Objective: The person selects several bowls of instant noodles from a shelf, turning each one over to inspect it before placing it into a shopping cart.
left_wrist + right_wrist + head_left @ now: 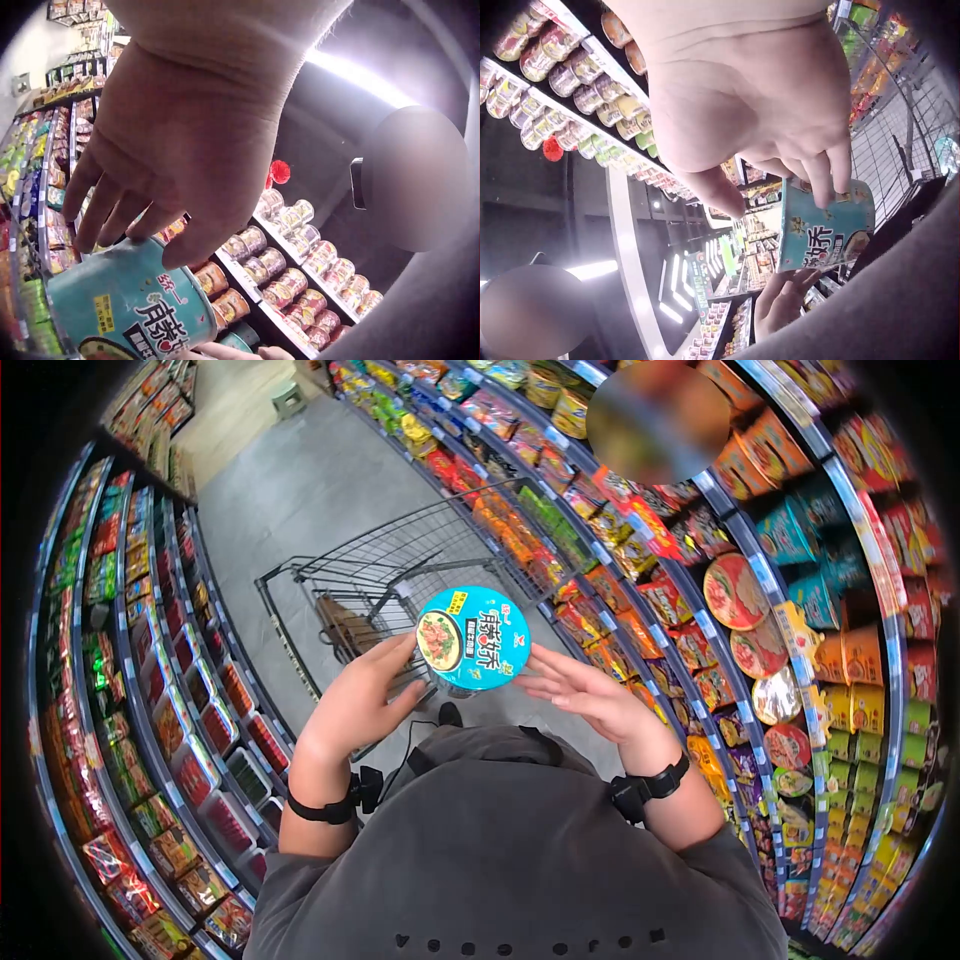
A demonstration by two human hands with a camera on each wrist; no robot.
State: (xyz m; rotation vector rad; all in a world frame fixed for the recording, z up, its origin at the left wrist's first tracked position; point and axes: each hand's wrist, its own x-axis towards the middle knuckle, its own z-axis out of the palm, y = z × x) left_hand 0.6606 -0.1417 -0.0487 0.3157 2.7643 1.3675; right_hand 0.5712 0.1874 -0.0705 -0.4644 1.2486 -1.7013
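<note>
A teal instant noodle cup (474, 639) with a bowl of noodles pictured on its round lid is held between my two hands, in front of the body. My left hand (360, 695) touches its left side with nearly straight fingers, the thumb held apart from them. On the opposite side my right hand (590, 695) lays straight fingertips against the cup. The left wrist view shows the left thumb (187, 244) overlapping the teal cup (135, 300). In the right wrist view, right-hand fingers (821, 176) reach over the cup (826, 225), with the thumb (712, 191) away from it.
A black wire shopping cart (390, 550) stands just ahead, with a brown object (345, 625) low inside. Shelves of packaged food (190, 690) line the left; racks of noodle cups and bags (770, 630) line the right. Grey floor (280, 490) runs ahead between them.
</note>
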